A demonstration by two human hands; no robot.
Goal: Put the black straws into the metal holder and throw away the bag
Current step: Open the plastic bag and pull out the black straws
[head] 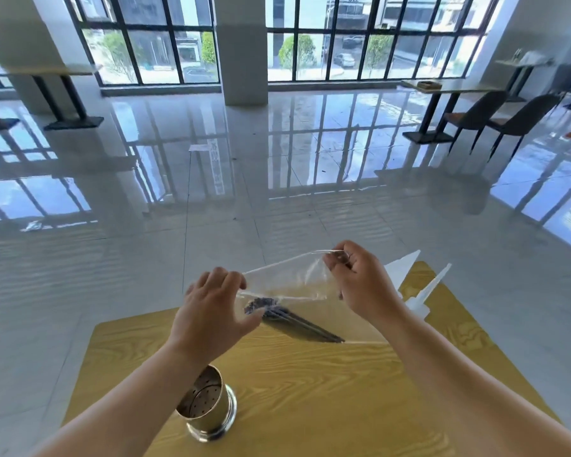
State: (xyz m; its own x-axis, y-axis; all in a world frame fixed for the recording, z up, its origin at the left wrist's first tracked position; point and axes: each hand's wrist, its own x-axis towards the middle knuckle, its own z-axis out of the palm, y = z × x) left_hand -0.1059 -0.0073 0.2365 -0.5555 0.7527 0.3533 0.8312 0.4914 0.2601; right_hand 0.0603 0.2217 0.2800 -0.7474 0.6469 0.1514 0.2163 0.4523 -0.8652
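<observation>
A clear plastic bag [297,285] is held up over the far part of the wooden table [327,390]. A bundle of black straws [294,321] lies inside it, slanting down to the right. My left hand [211,311] pinches the bag's left edge near the straws' upper ends. My right hand [360,282] grips the bag's upper right rim, so its mouth is stretched between both hands. The perforated metal holder [208,410] stands upright on the table near the front left, under my left forearm, with nothing visible inside.
A white pointed model shaped like an aircraft [416,291] sits at the table's far right corner, just behind my right wrist. Beyond the table is glossy tiled floor, with other tables and dark chairs [495,123] at the far right.
</observation>
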